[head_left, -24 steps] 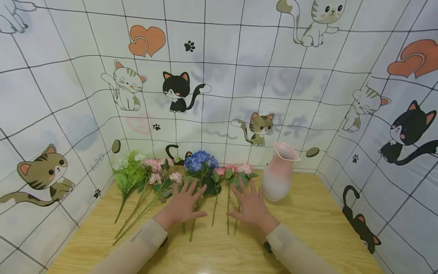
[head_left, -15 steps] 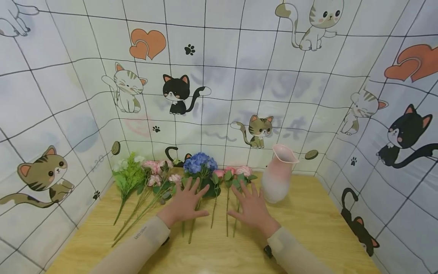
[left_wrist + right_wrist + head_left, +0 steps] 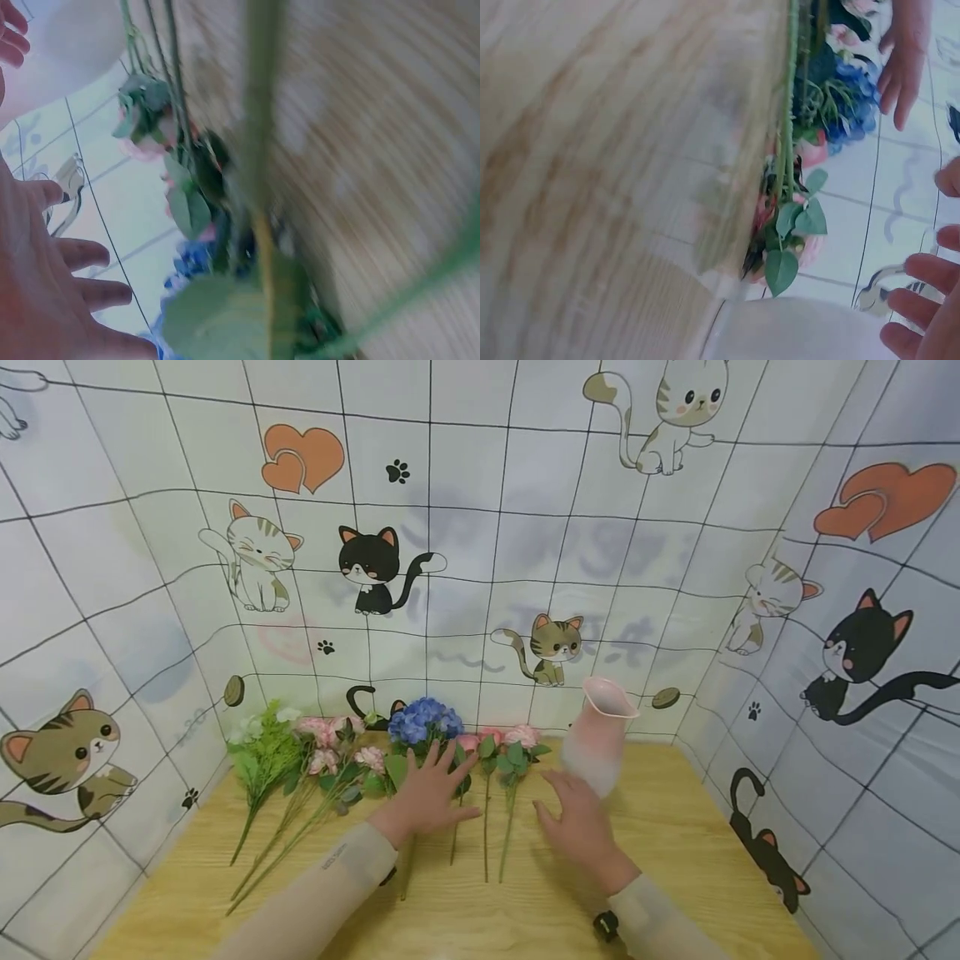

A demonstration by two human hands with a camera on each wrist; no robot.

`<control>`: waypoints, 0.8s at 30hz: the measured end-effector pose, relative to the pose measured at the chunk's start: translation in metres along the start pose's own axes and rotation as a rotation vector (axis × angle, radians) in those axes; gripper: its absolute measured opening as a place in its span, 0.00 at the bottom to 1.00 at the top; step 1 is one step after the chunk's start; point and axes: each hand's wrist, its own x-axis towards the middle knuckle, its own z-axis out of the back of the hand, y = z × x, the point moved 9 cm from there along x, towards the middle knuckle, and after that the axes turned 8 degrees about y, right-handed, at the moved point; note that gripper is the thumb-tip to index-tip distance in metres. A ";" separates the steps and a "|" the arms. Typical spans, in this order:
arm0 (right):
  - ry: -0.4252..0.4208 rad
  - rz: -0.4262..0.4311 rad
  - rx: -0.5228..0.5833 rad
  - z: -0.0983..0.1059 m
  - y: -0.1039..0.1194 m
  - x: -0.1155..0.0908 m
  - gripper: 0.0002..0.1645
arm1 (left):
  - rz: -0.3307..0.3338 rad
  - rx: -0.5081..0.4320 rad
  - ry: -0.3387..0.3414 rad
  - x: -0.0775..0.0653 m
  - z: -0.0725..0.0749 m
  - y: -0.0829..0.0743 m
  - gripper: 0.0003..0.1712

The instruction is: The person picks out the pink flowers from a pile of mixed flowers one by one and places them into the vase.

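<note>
My left hand (image 3: 431, 793) is held over the flower stems with its fingers spread, just in front of a blue hydrangea (image 3: 426, 722). It holds nothing; the left wrist view shows its spread fingers above the stems. My right hand (image 3: 581, 827) reaches toward a pink-and-white vase (image 3: 600, 739), which stands upright. In the head view its fingertips overlap the vase's lower left side. The right wrist view shows its fingers (image 3: 922, 296) loosely extended and apart from the pale vase body (image 3: 802, 330). Pink flowers (image 3: 522, 736) on thin stems lie between the hands.
At the left of the wooden table (image 3: 675, 877) lie a leafy green spray (image 3: 262, 760) and longer-stemmed pink flowers (image 3: 322, 735). A white cloth (image 3: 465, 552) with black grid lines and cartoon cats hangs close behind the table and along both sides.
My right hand has moved off the pink flowers' stems toward the vase, its fingers drawing closer together. My left hand has shifted slightly right over the stems. The head view has turned slightly right.
</note>
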 end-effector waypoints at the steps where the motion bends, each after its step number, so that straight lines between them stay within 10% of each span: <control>1: -0.043 -0.012 0.026 0.006 -0.003 -0.001 0.28 | 0.002 -0.009 0.004 0.003 0.001 -0.003 0.55; 7: -0.315 -0.184 0.150 0.036 -0.036 -0.007 0.22 | 0.004 -0.093 -0.001 0.023 0.007 -0.025 0.57; 12: -0.455 -0.395 0.263 0.047 -0.071 -0.009 0.37 | -0.051 -0.284 -0.028 0.042 0.012 -0.049 0.55; 24: -0.176 -0.576 0.584 0.011 -0.119 -0.007 0.52 | -0.076 -0.861 -0.144 0.103 0.009 -0.086 0.42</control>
